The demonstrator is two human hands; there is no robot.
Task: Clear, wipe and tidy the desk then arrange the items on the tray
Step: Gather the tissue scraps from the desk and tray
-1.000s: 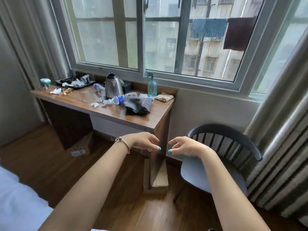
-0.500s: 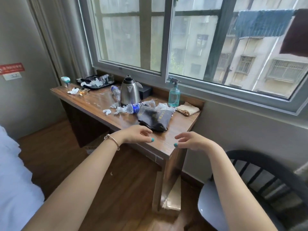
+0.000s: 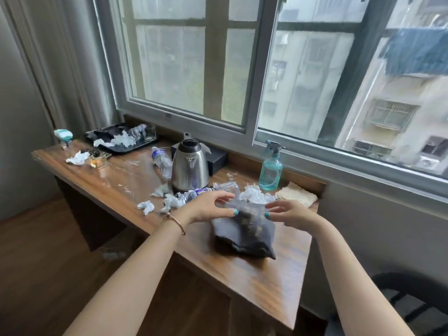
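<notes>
The desk (image 3: 254, 275) carries a dark bag (image 3: 244, 232) between the left hand (image 3: 208, 207) and right hand (image 3: 291, 212), both spread-fingered at its top edge, grasping nothing.

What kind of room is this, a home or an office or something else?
Probably a hotel or guest room. A narrow wooden desk under the window carries an electric kettle and a black serving tray holding a drinking glass, a usual guest setup.

Kettle (image 3: 190, 166) and tissues (image 3: 253, 195) crowd the desk (image 3: 254, 277) centre.
</notes>
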